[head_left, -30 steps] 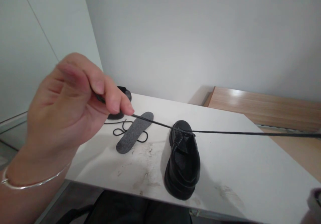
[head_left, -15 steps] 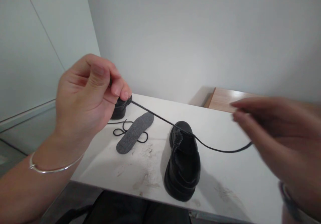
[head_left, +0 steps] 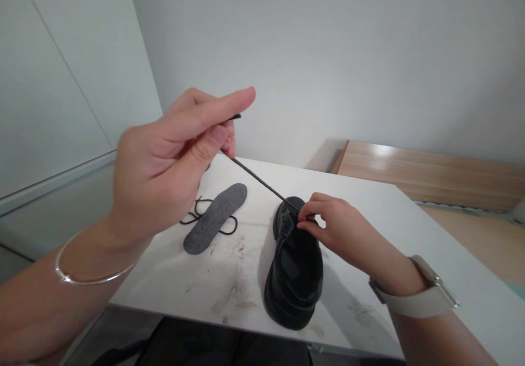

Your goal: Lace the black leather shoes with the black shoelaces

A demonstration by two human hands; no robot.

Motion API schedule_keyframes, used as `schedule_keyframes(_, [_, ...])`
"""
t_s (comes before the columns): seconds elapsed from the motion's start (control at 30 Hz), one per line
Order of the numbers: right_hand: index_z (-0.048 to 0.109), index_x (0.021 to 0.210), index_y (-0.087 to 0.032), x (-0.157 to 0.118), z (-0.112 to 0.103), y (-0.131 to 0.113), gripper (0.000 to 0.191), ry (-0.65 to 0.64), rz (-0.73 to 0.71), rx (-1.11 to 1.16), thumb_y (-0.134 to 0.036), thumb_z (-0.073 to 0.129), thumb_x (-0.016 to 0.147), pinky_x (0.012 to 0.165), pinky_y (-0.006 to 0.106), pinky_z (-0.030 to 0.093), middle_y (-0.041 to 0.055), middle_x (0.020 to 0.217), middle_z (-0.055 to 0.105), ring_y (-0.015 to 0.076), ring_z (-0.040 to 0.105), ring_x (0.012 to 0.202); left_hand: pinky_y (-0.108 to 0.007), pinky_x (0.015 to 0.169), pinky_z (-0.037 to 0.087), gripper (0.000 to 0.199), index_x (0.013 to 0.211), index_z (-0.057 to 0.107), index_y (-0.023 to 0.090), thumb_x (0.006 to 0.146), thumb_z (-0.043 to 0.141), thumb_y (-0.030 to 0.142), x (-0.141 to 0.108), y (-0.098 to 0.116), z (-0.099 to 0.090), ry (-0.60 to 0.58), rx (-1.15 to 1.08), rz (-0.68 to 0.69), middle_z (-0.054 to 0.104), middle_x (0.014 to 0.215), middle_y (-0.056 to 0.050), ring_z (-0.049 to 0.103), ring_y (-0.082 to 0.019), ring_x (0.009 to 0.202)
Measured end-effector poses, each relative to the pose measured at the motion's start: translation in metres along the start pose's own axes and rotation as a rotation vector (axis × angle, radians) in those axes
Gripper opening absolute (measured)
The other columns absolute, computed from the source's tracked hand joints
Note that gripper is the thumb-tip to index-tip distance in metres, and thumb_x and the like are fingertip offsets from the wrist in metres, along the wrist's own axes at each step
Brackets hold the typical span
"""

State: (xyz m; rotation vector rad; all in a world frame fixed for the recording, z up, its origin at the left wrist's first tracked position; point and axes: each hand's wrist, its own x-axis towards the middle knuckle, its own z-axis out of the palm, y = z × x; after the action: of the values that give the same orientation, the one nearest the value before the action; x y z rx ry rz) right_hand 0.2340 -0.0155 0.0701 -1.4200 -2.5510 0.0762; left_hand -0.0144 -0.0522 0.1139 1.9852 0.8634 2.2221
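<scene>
A black shoe (head_left: 293,295) stands on the white table, its opening towards me. From its eyelets a thin black shoelace (head_left: 259,179) runs taut up to my left hand (head_left: 164,163). That hand is raised and closed on the lace, whose tip pokes out between thumb and index finger. At the top of the shoe, my right hand (head_left: 340,226) pinches the lace beside the eyelets; its fingertips partly hide the spot. A grey felt insole (head_left: 215,218) lies left of the shoe, over a loose black lace (head_left: 232,230).
The white table (head_left: 176,286) bears dark smudges near its front edge. A wood-grain panel (head_left: 426,172) stands beyond it at the right, before a plain wall (head_left: 287,65). Pale cabinet panels (head_left: 61,81) rise at the left.
My right hand has come from the right, away from the shoe, in to its eyelets. My left hand has shifted right and slightly up, now hiding most of the second shoe.
</scene>
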Motion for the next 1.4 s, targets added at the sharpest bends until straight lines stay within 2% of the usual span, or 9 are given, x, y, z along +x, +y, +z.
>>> schedule_keyframes(0.1, [0.072, 0.088, -0.021, -0.002, 0.003, -0.016, 0.008, -0.052, 0.068, -0.221, -0.022, 0.064, 0.089, 0.061, 0.029, 0.038, 0.0053, 0.095, 0.067, 0.0205, 0.065, 0.080, -0.033, 0.069, 0.054, 0.039, 0.116, 0.074, 0.035, 0.088, 0.060, 0.012, -0.002, 0.003, 0.003, -0.186, 0.099, 0.112, 0.070, 0.083, 0.002, 0.063, -0.015, 0.071])
schedule_keyframes(0.2, [0.069, 0.087, -0.017, -0.002, 0.012, -0.030, 0.019, -0.062, 0.132, -0.380, -0.013, 0.051, 0.093, 0.055, 0.030, 0.037, 0.0094, 0.095, 0.066, 0.0232, 0.068, 0.078, -0.031, 0.069, 0.055, 0.040, 0.117, 0.074, 0.037, 0.090, 0.061, 0.010, -0.007, 0.006, 0.006, -0.222, 0.169, 0.131, 0.073, 0.087, 0.006, 0.068, -0.014, 0.073])
schedule_keyframes(0.37, [0.067, 0.096, -0.012, 0.000, 0.017, -0.046, 0.033, -0.088, 0.240, -0.440, 0.002, 0.037, 0.090, 0.056, 0.030, 0.045, 0.0142, 0.098, 0.064, 0.0258, 0.070, 0.083, -0.026, 0.069, 0.055, 0.023, 0.103, 0.074, 0.026, 0.088, 0.068, 0.009, -0.009, 0.007, 0.008, -0.290, 0.215, 0.179, 0.076, 0.089, 0.004, 0.071, -0.013, 0.078])
schedule_keyframes(0.47, [0.066, 0.098, -0.011, 0.001, 0.017, -0.049, 0.033, -0.084, 0.276, -0.440, 0.001, 0.035, 0.092, 0.059, 0.031, 0.050, 0.0145, 0.099, 0.064, 0.0263, 0.071, 0.085, -0.023, 0.074, 0.053, 0.015, 0.099, 0.072, 0.022, 0.092, 0.064, 0.011, -0.010, 0.003, 0.013, -0.449, 0.281, 0.142, 0.076, 0.091, 0.002, 0.069, -0.011, 0.079])
schedule_keyframes(0.6, [0.064, 0.095, -0.011, 0.002, 0.020, -0.049, 0.034, -0.050, 0.284, -0.458, 0.001, 0.033, 0.091, 0.060, 0.031, 0.052, 0.0130, 0.095, 0.063, 0.0258, 0.072, 0.083, -0.025, 0.079, 0.051, 0.014, 0.096, 0.071, 0.018, 0.095, 0.058, 0.012, -0.019, -0.018, 0.035, -0.675, 0.269, 0.072, 0.074, 0.092, -0.001, 0.067, -0.013, 0.086])
schedule_keyframes(0.77, [0.060, 0.097, -0.011, 0.001, 0.026, -0.044, 0.027, 0.043, 0.303, -0.485, -0.002, 0.034, 0.094, 0.056, 0.028, 0.047, 0.0115, 0.095, 0.062, 0.0229, 0.070, 0.080, -0.029, 0.083, 0.051, 0.016, 0.090, 0.072, 0.014, 0.091, 0.058, 0.005, -0.037, -0.052, 0.069, -0.801, 0.312, -0.019, 0.069, 0.093, -0.006, 0.064, -0.017, 0.089])
schedule_keyframes(0.9, [0.058, 0.098, -0.013, -0.001, 0.031, -0.038, 0.016, 0.127, 0.320, -0.453, -0.008, 0.043, 0.095, 0.054, 0.027, 0.041, 0.0087, 0.098, 0.061, 0.0212, 0.069, 0.085, -0.035, 0.089, 0.050, 0.015, 0.092, 0.069, 0.014, 0.089, 0.058, 0.004, -0.044, -0.060, 0.090, -0.959, 0.376, -0.084, 0.070, 0.095, -0.007, 0.064, -0.021, 0.093])
schedule_keyframes(1.23, [0.056, 0.099, -0.015, -0.006, 0.036, -0.029, 0.007, 0.198, 0.378, -0.334, -0.015, 0.051, 0.094, 0.054, 0.028, 0.035, 0.0066, 0.098, 0.060, 0.0199, 0.066, 0.089, -0.033, 0.080, 0.049, 0.017, 0.092, 0.060, 0.016, 0.084, 0.057, 0.001, -0.053, -0.063, 0.109, -0.990, 0.322, -0.220, 0.068, 0.087, -0.005, 0.063, -0.020, 0.085])
schedule_keyframes(1.4, [0.055, 0.103, -0.013, -0.005, 0.037, -0.029, 0.010, 0.148, 0.409, -0.293, -0.016, 0.048, 0.096, 0.051, 0.027, 0.030, 0.0069, 0.101, 0.058, 0.0192, 0.066, 0.085, -0.027, 0.080, 0.050, 0.024, 0.089, 0.056, 0.017, 0.080, 0.058, -0.005, -0.052, -0.070, 0.106, -0.975, -0.001, -0.405, 0.070, 0.084, -0.002, 0.067, -0.015, 0.083])
